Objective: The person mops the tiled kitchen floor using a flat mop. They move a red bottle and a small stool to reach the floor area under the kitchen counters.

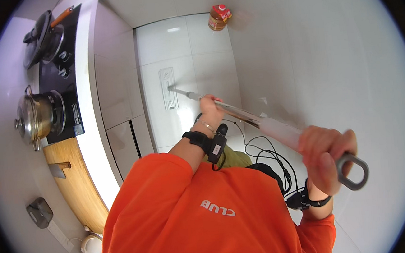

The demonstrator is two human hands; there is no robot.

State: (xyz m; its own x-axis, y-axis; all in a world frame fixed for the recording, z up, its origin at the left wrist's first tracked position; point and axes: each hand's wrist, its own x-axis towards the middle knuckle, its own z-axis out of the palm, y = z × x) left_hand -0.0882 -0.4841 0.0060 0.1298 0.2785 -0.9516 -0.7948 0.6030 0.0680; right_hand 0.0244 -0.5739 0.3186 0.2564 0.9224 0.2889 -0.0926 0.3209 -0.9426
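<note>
A flat mop runs diagonally from the tiled floor up towards me. Its rectangular mop head (169,102) lies on the pale tiles beside the base cabinets. My left hand (211,106) grips the metal mop pole (239,113) partway down. Higher up, my right hand (321,156) is wrapped around the pale handle sleeve (279,131), looking slightly blurred. A grey hanging loop (354,171) sticks out past that hand at the pole's top end. Black straps circle both wrists, and a small black device (218,146) sits at the left one.
Loose black cables (274,153) hang or lie near my legs. A red-capped plastic bottle (219,18) stands in the floor's far corner. Left, the counter carries a hob (58,79), a lidded steel pot (34,118), a lidded pan (38,39), a wooden board (75,186) and an electric kettle (91,247).
</note>
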